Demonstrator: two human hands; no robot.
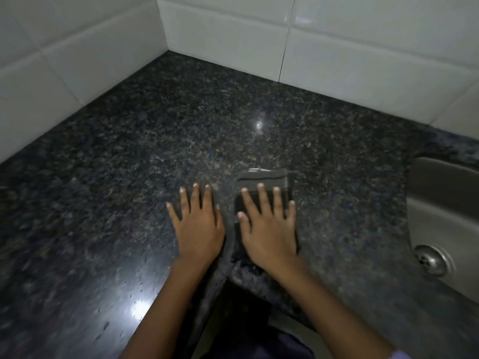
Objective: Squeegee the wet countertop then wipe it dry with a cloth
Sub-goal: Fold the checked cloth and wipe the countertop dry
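A dark speckled granite countertop [181,130] fills the view, running into a tiled corner. My left hand [198,225] lies flat on the bare stone with its fingers spread and nothing under it. My right hand [269,225] presses flat on a folded dark grey cloth [264,178], whose far end sticks out past the fingertips. The near end of the cloth is hidden under the palm. Water droplets [134,294] glisten on the stone near the front edge at the left. No squeegee is in view.
White wall tiles [233,35] close off the counter at the back and left. A steel sink [440,203] with a round drain [432,259] sits at the right. The counter's front edge forms an inner corner [228,278] between my forearms.
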